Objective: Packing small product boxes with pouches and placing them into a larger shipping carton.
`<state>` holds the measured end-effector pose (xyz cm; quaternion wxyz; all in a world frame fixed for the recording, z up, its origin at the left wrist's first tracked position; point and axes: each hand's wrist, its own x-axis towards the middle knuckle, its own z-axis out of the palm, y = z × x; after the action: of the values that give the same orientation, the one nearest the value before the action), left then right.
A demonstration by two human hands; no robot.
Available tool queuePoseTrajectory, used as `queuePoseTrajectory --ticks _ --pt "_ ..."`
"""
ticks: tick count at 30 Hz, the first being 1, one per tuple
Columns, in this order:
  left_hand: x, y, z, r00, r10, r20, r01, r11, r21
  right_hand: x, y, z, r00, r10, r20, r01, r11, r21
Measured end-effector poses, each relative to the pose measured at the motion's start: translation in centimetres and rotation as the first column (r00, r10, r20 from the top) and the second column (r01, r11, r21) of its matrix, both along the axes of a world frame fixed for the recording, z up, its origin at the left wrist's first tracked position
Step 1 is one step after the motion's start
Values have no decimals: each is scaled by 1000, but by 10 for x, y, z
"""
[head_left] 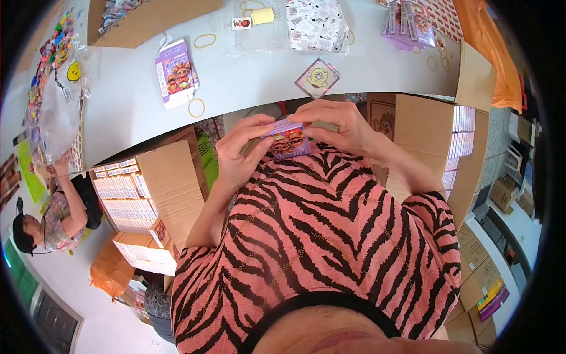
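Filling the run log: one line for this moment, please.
left hand: holds purple box | right hand: holds box, fingers on top | flat box on table

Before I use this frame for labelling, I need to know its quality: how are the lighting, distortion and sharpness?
Head view: bright, even daylight, with no harsh shadows on the white table; strong fisheye bend curves the table edge, and the rim goes black; the small purple box held between left hand and right hand is fairly sharp, its print readable as cartoon figures; things near the rim look smeared.
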<state>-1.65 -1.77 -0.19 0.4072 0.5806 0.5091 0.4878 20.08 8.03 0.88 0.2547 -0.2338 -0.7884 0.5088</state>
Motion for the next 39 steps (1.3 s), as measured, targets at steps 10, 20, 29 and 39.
queuePoseTrajectory --ticks 10,20,29,39 --pt "4 0 -2 996 33 80 -30 998 -48 -3 5 5 999 -38 -21 37 999 -17" --pt "4 5 6 997 32 75 -27 998 -55 -5 8 10 999 -53 14 53 999 12" --pt "2 5 2 999 15 42 -14 999 -38 -5 21 13 998 22 60 -37 965 261" --pt "2 5 -1 999 24 36 -22 998 -66 -6 28 6 997 70 15 -68 870 488"
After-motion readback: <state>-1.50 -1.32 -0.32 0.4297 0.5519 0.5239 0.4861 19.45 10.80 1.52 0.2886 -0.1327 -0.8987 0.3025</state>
